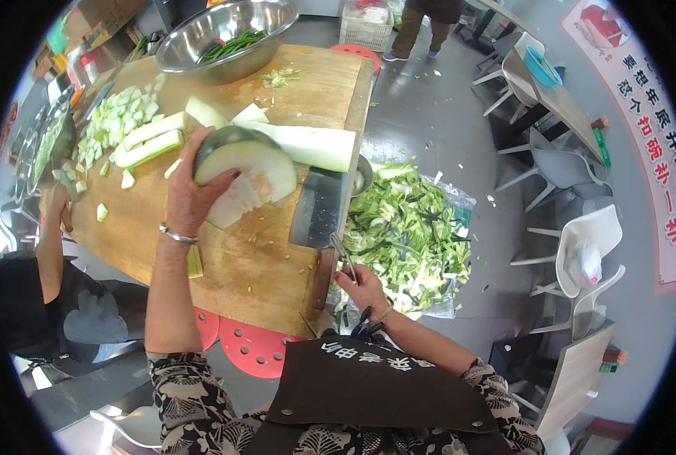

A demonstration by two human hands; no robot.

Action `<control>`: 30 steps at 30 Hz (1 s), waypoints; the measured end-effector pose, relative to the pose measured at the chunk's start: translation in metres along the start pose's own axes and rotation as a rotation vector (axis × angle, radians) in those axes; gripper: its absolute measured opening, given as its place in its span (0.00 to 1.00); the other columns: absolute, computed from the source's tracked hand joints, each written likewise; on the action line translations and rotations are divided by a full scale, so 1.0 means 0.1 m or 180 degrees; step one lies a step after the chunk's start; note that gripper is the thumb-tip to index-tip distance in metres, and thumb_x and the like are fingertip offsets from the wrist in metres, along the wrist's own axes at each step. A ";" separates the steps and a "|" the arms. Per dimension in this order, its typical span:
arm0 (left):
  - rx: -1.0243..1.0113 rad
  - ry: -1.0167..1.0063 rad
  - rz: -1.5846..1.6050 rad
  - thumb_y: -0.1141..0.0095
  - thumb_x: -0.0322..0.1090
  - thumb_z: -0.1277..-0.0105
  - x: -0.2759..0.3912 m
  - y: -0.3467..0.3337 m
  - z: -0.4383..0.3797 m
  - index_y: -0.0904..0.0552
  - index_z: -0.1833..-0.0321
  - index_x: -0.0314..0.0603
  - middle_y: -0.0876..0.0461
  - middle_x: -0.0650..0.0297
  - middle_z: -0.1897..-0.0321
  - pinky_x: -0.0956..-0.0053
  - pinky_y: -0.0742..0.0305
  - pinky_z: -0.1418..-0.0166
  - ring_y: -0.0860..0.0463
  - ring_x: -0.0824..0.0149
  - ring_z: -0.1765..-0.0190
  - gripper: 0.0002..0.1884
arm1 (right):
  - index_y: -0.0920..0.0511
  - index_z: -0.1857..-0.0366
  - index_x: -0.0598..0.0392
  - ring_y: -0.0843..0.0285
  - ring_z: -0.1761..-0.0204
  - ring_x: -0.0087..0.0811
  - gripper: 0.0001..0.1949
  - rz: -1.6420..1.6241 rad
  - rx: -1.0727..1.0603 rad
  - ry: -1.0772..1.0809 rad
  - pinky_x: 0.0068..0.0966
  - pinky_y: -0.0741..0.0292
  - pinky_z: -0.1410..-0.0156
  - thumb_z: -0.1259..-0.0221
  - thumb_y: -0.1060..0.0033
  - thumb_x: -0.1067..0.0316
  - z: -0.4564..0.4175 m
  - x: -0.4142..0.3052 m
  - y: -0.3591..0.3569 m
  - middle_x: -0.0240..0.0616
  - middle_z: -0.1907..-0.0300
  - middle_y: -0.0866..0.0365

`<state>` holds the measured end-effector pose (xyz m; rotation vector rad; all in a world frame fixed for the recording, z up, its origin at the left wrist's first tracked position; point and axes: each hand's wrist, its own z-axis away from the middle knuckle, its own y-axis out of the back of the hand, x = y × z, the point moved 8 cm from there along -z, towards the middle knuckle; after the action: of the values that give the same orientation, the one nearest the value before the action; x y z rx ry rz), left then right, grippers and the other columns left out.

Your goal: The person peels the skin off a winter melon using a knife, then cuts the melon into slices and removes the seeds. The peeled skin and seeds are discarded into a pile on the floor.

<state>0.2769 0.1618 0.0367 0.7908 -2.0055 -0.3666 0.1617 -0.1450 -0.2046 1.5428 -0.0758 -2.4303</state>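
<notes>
My left hand (198, 182) grips a thick cut piece of winter melon (252, 162) with dark green rind, its pale face and seedy core turned up over the wooden board (247, 273). At the board's right edge my right hand (363, 290) holds a small metal tool (343, 253), perhaps a peeler. A cleaver's dark blade (321, 205) lies flat at that edge. Peeled pale melon lengths (315, 145) rest behind the held piece. To the left are peeled strips (150, 139) and a heap of diced pieces (124, 114). Loose seeds dot the wood.
A steel bowl (230, 40) with green vegetables stands at the board's far end. Cut greens (406, 239) lie on plastic on the floor at right. A co-worker's hand (56, 207) is at the left edge; another person (426, 28) stands beyond. Red stools (252, 347) are underneath.
</notes>
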 end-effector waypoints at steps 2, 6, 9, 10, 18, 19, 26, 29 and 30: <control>-0.0224 -0.0005 -0.0002 0.26 0.30 0.49 -0.03 0.06 -0.01 0.28 0.35 0.47 0.18 0.55 0.47 0.67 0.21 0.45 0.17 0.58 0.47 0.36 | 0.26 0.60 0.61 0.24 0.67 0.30 0.29 0.0383 0.0165 -0.0036 0.27 0.26 0.58 0.47 0.28 0.42 0.01 -0.12 -0.11 0.39 0.70 0.22; -0.0469 0.0400 0.0273 0.26 0.29 0.50 -0.07 0.04 0.04 0.29 0.33 0.49 0.20 0.57 0.44 0.68 0.23 0.42 0.19 0.61 0.44 0.39 | 0.32 0.53 0.65 0.21 0.60 0.36 0.38 0.0657 0.0499 0.0022 0.32 0.24 0.53 0.53 0.23 0.42 -0.01 -0.16 -0.34 0.45 0.62 0.21; -0.0761 0.0295 0.0166 0.27 0.27 0.49 -0.08 0.09 -0.03 0.30 0.31 0.50 0.21 0.59 0.42 0.70 0.25 0.40 0.21 0.65 0.43 0.39 | 0.32 0.53 0.65 0.19 0.59 0.41 0.35 0.0762 0.0565 0.0101 0.34 0.23 0.52 0.53 0.25 0.46 -0.04 -0.16 -0.36 0.49 0.61 0.20; -0.0881 0.0192 0.0051 0.28 0.26 0.49 -0.10 0.14 -0.04 0.30 0.31 0.50 0.21 0.60 0.41 0.71 0.25 0.39 0.21 0.66 0.42 0.40 | 0.31 0.54 0.65 0.19 0.59 0.44 0.33 0.0667 0.0463 0.0113 0.36 0.24 0.52 0.53 0.26 0.47 -0.02 -0.20 -0.34 0.51 0.62 0.20; -0.0644 0.0964 0.0436 0.33 0.23 0.42 -0.61 0.53 0.10 0.31 0.30 0.45 0.21 0.59 0.45 0.71 0.24 0.40 0.22 0.66 0.45 0.35 | 0.25 0.58 0.63 0.19 0.65 0.36 0.25 0.0101 -0.0428 0.0067 0.32 0.23 0.57 0.54 0.32 0.53 0.04 0.04 -0.06 0.45 0.68 0.18; -0.0097 0.0872 -0.0228 0.33 0.25 0.41 -0.49 0.61 0.18 0.31 0.31 0.42 0.21 0.58 0.46 0.69 0.24 0.40 0.22 0.63 0.46 0.34 | 0.24 0.57 0.63 0.20 0.66 0.34 0.26 -0.0093 -0.0587 0.0083 0.31 0.23 0.58 0.54 0.32 0.53 0.10 -0.01 0.02 0.43 0.69 0.19; -0.0385 -0.0672 -0.0979 0.33 0.33 0.43 0.91 -0.49 1.10 0.26 0.42 0.36 0.23 0.49 0.48 0.57 0.29 0.41 0.24 0.48 0.44 0.26 | 0.25 0.55 0.59 0.27 0.68 0.21 0.17 -0.0543 -0.0049 -0.0190 0.23 0.26 0.62 0.48 0.34 0.67 0.65 0.17 0.86 0.31 0.68 0.22; -0.0768 -0.0730 -0.0932 0.34 0.37 0.45 0.84 -1.35 0.96 0.28 0.38 0.38 0.26 0.49 0.43 0.52 0.32 0.38 0.28 0.47 0.38 0.31 | 0.27 0.56 0.63 0.24 0.68 0.22 0.18 -0.0754 0.0196 -0.0227 0.24 0.24 0.62 0.47 0.34 0.67 0.69 0.25 1.19 0.33 0.67 0.21; -0.0829 -0.0659 -0.1265 0.34 0.39 0.46 0.77 -1.54 0.82 0.29 0.36 0.39 0.28 0.49 0.41 0.49 0.34 0.37 0.31 0.46 0.36 0.33 | 0.29 0.56 0.64 0.22 0.71 0.24 0.18 -0.0715 0.0396 -0.0151 0.25 0.22 0.65 0.46 0.35 0.67 0.70 0.29 1.31 0.35 0.69 0.21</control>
<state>0.2390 -0.0091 -0.0395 1.0148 -1.9270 -0.9531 0.1122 -0.2848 -0.1762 1.6247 -0.0669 -2.6826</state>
